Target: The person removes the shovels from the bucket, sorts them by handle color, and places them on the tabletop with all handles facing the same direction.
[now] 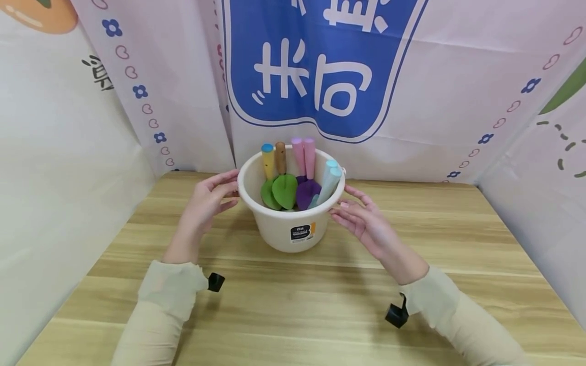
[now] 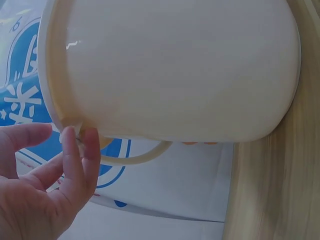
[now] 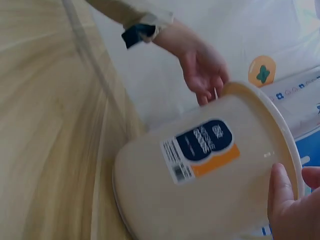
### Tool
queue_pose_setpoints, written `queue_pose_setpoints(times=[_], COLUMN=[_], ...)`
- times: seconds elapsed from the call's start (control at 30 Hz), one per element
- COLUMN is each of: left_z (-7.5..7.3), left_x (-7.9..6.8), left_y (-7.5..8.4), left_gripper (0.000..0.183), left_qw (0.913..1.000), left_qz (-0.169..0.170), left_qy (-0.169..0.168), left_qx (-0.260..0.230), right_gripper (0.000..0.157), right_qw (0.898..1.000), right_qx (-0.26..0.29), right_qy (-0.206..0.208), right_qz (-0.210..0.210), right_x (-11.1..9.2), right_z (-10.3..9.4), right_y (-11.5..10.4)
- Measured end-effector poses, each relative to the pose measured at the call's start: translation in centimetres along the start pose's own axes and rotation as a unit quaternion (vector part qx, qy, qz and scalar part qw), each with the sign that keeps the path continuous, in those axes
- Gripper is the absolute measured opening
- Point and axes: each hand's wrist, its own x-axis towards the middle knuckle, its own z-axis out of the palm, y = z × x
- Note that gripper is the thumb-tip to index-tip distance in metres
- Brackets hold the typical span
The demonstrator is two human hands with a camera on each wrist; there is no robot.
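Near the far edge of the wood-grain table (image 1: 293, 305), a white plastic bucket (image 1: 274, 229) stands between left hand (image 1: 208, 198) and right hand (image 1: 366, 221).
I see, from afar, both hands' fingers loosely apart, tips touching the bucket just under its rim (image 1: 288, 214); leaf-bladed scoops (image 1: 285, 191) lean inside, handles up (green blades left, purple beside them), and a printed label (image 1: 302, 233) marks the front.

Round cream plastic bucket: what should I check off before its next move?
1. Bucket upright on the wood-grain tabletop: ok.
2. Left hand at one side: ok.
3. Right hand at the opposite side: ok.
4. Green leaf-shaped tools, purple pink-handled tools, pale-blue tools inside: ok.
5. Curved cream plastic carrying handle raised: not ok; hangs down.
6. Firm hold: cannot tell; fingers look relaxed.
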Motion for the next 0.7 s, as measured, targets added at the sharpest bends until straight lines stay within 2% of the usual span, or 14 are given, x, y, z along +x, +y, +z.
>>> queue_pose_setpoints(times=[0.13,0.23,0.3,0.37,0.43,0.53,0.7], left_z=[-0.3,-0.5,-0.7,-0.8,-0.8,-0.8,-0.4], left_x=[-0.3,-0.4,-0.5,-0.6,-0.6,-0.7,-0.4], left_y=[0.1,0.1,0.2,0.5,0.8,1.4,1.5], left_gripper=[0.052,0.052,0.052,0.051,0.051,0.051,0.056], left_qw=[0.9995,0.9975,0.9929,0.9841,0.9723,0.9562,0.9302], left_qz=[0.006,0.015,0.032,0.056,0.08,0.104,0.124], left_qy=[-0.014,-0.02,-0.017,-0.007,0.008,0.024,0.019], left_qx=[0.028,0.066,0.113,0.169,0.219,0.273,0.345], right_gripper=[0.038,0.035,0.035,0.034,0.034,0.034,0.031], right_qw=[0.998,0.993,0.986,0.972,0.952,0.909,0.817], right_qx=[-0.055,-0.101,-0.141,-0.193,-0.258,-0.365,-0.516], right_qy=[0.002,0.011,0.014,0.017,0.017,0.018,0.006], right_qz=[-0.021,-0.057,-0.093,-0.131,-0.167,-0.201,-0.258], right_x=[0.1,0.3,0.4,0.5,0.7,0.8,1.0], right_z=[-1.1,-1.8,-2.1,-2.5,-2.8,-3.1,-3.2], right_y=[-0.7,-1.4,-2.0,-2.7,-3.3,-4.1,-5.0])
